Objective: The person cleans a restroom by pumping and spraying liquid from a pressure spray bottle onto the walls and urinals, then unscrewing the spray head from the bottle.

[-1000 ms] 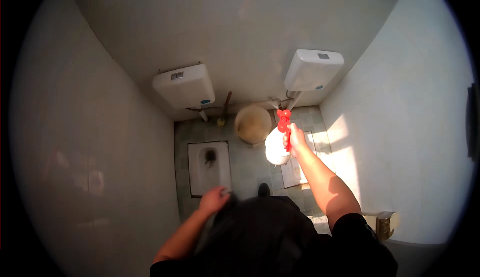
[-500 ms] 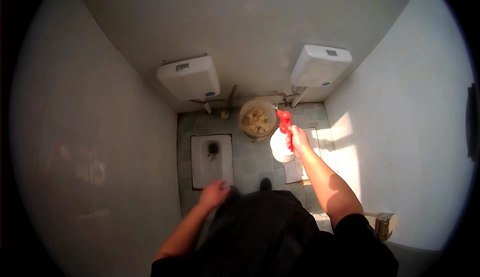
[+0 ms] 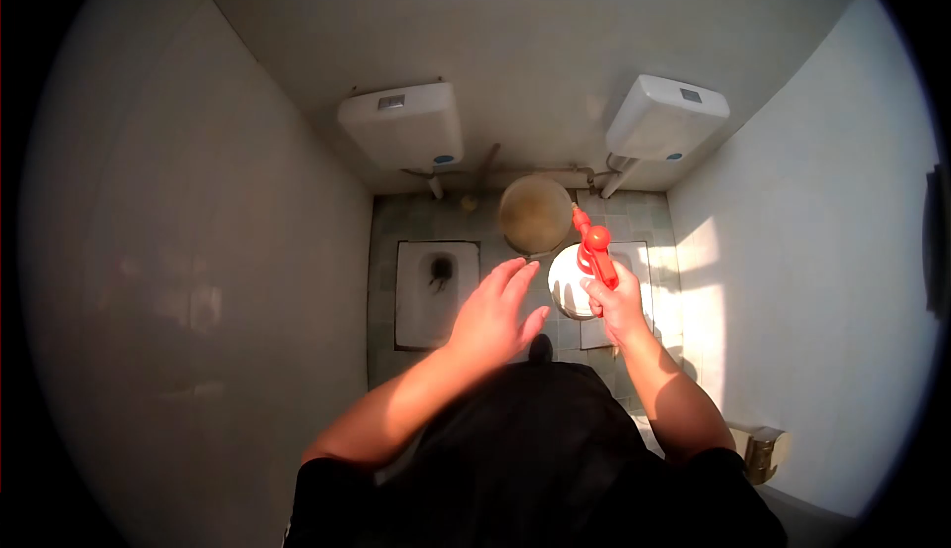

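Observation:
My right hand (image 3: 618, 300) is wrapped round the red handle of a spray bottle (image 3: 572, 285) with a white body and a red pump head. Its nozzle points away from me, toward the back wall. Beside it, to the left, my left hand (image 3: 497, 312) is raised with fingers apart and nothing in it. A gap lies between that hand and the bottle. Beyond both hands a round pale bucket (image 3: 536, 213) stands on the floor; its contents are blurred.
A squat toilet (image 3: 421, 310) is set in the tiled floor at left. Another squat toilet (image 3: 634, 261) lies at right, partly hidden by the bottle. Two white cisterns (image 3: 401, 127) (image 3: 666, 122) hang on the back wall. A metal-fronted holder (image 3: 761, 457) is at lower right.
My left hand has risen from low at left toward the spray bottle, its fingers spreading. The bottle has shifted slightly right in view, still in my right hand. The camera view has moved somewhat.

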`<state>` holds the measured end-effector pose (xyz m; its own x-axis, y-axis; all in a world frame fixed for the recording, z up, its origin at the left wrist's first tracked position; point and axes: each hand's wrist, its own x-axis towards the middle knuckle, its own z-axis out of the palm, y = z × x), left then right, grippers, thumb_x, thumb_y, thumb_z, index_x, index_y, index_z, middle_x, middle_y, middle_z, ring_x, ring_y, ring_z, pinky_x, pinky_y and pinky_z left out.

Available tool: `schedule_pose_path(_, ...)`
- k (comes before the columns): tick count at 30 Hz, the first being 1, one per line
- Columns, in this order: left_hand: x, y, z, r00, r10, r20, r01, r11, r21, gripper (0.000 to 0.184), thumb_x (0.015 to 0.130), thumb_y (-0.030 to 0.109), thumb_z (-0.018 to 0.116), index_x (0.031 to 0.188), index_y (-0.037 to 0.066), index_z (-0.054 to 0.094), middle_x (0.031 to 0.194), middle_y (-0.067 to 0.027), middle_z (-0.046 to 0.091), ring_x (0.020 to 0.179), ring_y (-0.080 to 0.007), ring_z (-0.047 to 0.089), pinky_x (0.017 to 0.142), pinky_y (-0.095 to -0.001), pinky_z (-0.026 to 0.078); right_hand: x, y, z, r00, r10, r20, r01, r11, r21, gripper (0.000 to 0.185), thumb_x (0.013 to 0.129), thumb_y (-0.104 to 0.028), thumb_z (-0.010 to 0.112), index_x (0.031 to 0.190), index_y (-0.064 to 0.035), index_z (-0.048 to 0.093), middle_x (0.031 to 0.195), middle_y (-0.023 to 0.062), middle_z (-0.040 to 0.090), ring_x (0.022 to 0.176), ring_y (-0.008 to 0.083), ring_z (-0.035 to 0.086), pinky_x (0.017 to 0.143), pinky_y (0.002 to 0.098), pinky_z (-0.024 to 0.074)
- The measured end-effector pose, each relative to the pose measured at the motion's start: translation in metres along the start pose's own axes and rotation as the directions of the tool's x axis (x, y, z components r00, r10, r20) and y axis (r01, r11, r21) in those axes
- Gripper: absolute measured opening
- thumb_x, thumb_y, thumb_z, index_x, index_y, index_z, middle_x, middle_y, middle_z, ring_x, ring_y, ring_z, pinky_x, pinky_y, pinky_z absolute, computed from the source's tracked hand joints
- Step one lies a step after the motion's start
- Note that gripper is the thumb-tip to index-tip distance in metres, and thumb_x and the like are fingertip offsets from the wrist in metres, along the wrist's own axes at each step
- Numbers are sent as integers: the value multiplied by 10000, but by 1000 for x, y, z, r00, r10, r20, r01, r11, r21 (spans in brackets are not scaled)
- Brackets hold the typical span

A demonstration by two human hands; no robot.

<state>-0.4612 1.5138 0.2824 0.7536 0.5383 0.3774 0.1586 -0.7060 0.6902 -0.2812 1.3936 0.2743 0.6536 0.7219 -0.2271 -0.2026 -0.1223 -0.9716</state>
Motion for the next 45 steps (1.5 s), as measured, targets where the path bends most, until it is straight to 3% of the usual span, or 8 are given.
schedule_pose_path(3, 46, 31, -18, 907, 420, -19, -407, 889, 208, 534, 775, 337, 710, 1221, 87, 554, 1144, -139, 536, 938, -260, 572, 762, -368, 502, -22, 3, 11, 987, -151, 46, 158, 930, -332, 168, 772, -27, 663, 926, -6, 599, 788, -15, 584, 675, 47, 503, 618, 229, 436)
schedule_pose_path(8, 62, 33, -31, 764, 487, 424, -645, 609, 461, 204, 722, 266, 663, 830, 110, 585, 659, 1, 478, 573, -178, 494, 477, -296, 401, -63, -9, 29, 990, 27, 141, -5, 988, -152, 86, 769, -17, 618, 845, -16, 578, 770, -2, 571, 676, 59, 500, 607, 244, 433)
schedule_pose_path(13, 65, 91, -105, 877, 478, 55, -440, 749, 495, 179, 620, 208, 680, 689, 128, 535, 609, -7, 478, 490, -164, 490, 423, -276, 384, -83, -1, 44, 966, -85, 245, 183, 891, -416, 150, 727, -62, 653, 845, -5, 579, 712, 13, 558, 680, 101, 495, 632, 289, 433)
schedule_pose_path(15, 31, 53, -49, 918, 366, 152, -396, 830, 393, 224, 648, 187, 692, 824, 87, 597, 610, -26, 520, 476, -198, 530, 429, -309, 450, -91, -22, 52, 958, -80, 275, 132, 975, -177, 185, 725, -44, 650, 895, -12, 582, 751, 3, 563, 720, 91, 508, 659, 284, 436)
schedule_pose_path(26, 12, 50, -36, 883, 387, 266, -465, 796, 388, 209, 713, 168, 674, 889, 62, 633, 631, -70, 579, 492, -225, 567, 456, -326, 478, -102, 4, 44, 943, -50, 328, 115, 977, -180, 260, 734, -35, 648, 980, -46, 564, 882, -1, 566, 786, 91, 502, 735, 259, 436)
schedule_pose_path(31, 46, 127, -108, 863, 504, -9, -466, 804, 370, 218, 643, 133, 651, 847, 60, 631, 600, -46, 549, 501, -221, 559, 461, -328, 468, -110, -21, 40, 951, -25, 309, 134, 932, -336, 328, 724, -98, 635, 1030, -24, 543, 936, 129, 632, 912, 292, 610, 799, 367, 475)
schedule_pose_path(33, 25, 96, -49, 925, 344, 162, -381, 848, 368, 144, 717, 64, 615, 861, 60, 625, 633, -70, 602, 517, -269, 580, 498, -340, 489, -103, 12, 42, 920, -255, 299, 296, 950, -102, 306, 728, -78, 624, 1012, -12, 531, 939, 133, 620, 904, 298, 601, 797, 375, 470)
schedule_pose_path(45, 18, 98, -30, 929, 275, 246, -354, 854, 381, 125, 790, 80, 593, 908, 50, 619, 692, -130, 614, 588, -327, 594, 539, -378, 487, -108, 10, 37, 931, -215, 294, 298, 914, -274, 279, 713, -123, 671, 938, -7, 552, 820, 174, 629, 806, 353, 612, 731, 396, 479)
